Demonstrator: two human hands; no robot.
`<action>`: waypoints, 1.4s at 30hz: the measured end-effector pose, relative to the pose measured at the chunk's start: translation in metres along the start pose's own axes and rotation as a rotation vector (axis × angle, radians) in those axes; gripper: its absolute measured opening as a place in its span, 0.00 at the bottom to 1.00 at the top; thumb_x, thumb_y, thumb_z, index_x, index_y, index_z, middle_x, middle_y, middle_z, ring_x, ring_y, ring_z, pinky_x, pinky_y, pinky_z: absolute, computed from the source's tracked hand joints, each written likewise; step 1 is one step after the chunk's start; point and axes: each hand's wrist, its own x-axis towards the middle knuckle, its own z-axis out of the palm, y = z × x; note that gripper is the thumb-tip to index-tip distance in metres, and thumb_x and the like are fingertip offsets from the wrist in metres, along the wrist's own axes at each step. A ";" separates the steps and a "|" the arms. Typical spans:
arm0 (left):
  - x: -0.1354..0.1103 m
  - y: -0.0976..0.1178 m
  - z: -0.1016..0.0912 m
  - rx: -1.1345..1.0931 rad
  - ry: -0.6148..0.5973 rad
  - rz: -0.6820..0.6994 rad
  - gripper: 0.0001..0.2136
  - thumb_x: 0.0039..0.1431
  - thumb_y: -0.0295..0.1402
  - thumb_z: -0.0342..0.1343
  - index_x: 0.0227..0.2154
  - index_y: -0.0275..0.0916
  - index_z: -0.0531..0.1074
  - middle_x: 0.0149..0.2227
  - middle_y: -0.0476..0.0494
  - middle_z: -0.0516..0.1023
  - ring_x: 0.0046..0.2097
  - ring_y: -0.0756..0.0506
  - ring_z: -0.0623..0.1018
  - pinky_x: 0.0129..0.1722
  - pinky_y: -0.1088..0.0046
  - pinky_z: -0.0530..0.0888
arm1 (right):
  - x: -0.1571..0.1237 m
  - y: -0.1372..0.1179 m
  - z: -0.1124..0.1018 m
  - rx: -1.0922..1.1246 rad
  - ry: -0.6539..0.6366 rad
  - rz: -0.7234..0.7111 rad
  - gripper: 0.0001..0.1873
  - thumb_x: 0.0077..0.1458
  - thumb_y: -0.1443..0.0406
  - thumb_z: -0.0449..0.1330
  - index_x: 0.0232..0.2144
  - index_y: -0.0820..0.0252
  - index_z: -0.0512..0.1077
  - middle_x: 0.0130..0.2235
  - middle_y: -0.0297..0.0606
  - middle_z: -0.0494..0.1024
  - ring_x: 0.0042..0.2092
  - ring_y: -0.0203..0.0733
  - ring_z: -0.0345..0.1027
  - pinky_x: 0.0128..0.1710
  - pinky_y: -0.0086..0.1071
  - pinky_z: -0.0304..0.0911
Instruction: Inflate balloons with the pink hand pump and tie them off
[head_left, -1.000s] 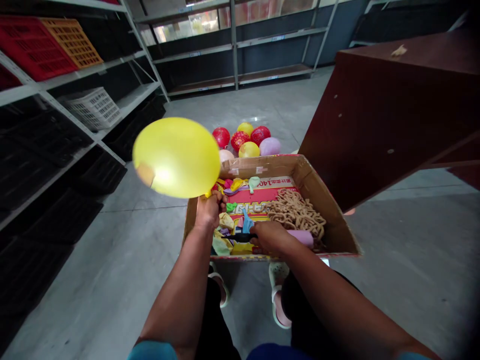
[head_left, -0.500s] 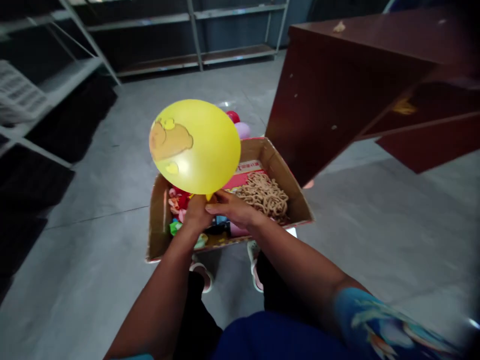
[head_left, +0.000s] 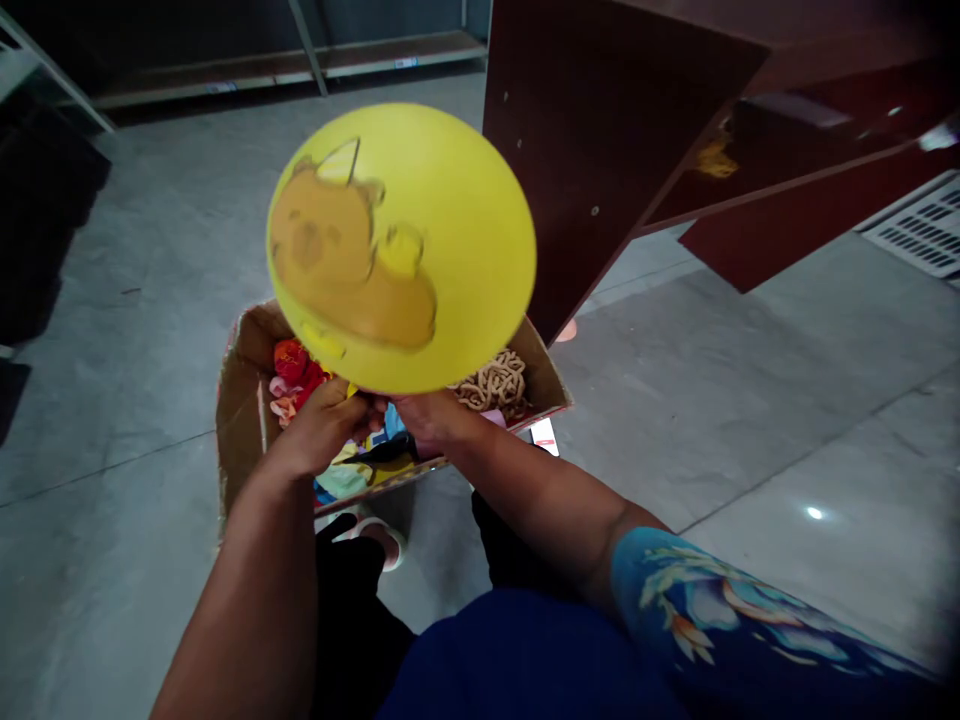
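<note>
A yellow balloon (head_left: pixel 472 230) with a cartoon capybara printed on it is held up in front of me over an open cardboard box (head_left: pixel 244 400). Closed fingers of my left hand (head_left: pixel 330 425) grip the balloon's neck at its underside. Beside it my right hand (head_left: pixel 424 415) is also at the neck, its fingertips mostly hidden under the balloon. Inside the box lie a coil of beige rope (head_left: pixel 495 385), red and pink crumpled pieces (head_left: pixel 292 370), a pale green piece (head_left: pixel 346 478) and a black item (head_left: pixel 386 450) I cannot make out.
A dark red wooden desk (head_left: pixel 585 130) stands at the right of the box. Metal shelving (head_left: pixel 307 45) runs along the back. A white slatted panel (head_left: pixel 919 225) lies far right. My shoe (head_left: pixel 386 545) is just below the box, and a white phone-like object (head_left: pixel 544 436) is beside it.
The balloon looks larger and nearer, and its printed side has turned more toward me. My hands have shifted left in view and slightly apart. The view has tilted downward and to the right.
</note>
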 end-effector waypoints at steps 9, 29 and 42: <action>-0.005 0.008 0.010 -0.455 0.039 0.003 0.12 0.54 0.40 0.57 0.24 0.35 0.68 0.19 0.52 0.60 0.18 0.56 0.59 0.14 0.83 0.55 | -0.002 -0.018 0.005 0.350 0.058 0.032 0.10 0.43 0.59 0.66 0.23 0.56 0.68 0.21 0.25 0.68 0.27 0.33 0.63 0.31 0.29 0.64; 0.021 0.007 -0.013 -1.296 0.354 -0.006 0.09 0.61 0.27 0.47 0.24 0.37 0.60 0.17 0.56 0.58 0.16 0.57 0.61 0.14 0.84 0.57 | 0.006 -0.065 -0.094 -1.635 0.113 0.193 0.05 0.45 0.64 0.63 0.24 0.61 0.76 0.30 0.42 0.78 0.34 0.42 0.69 0.34 0.31 0.60; 0.010 0.013 -0.014 -1.302 0.391 -0.024 0.08 0.62 0.30 0.48 0.28 0.35 0.66 0.19 0.52 0.67 0.18 0.56 0.66 0.15 0.84 0.60 | 0.011 -0.101 -0.100 -1.295 0.077 0.274 0.14 0.45 0.55 0.64 0.23 0.60 0.75 0.20 0.34 0.73 0.20 0.32 0.58 0.20 0.28 0.53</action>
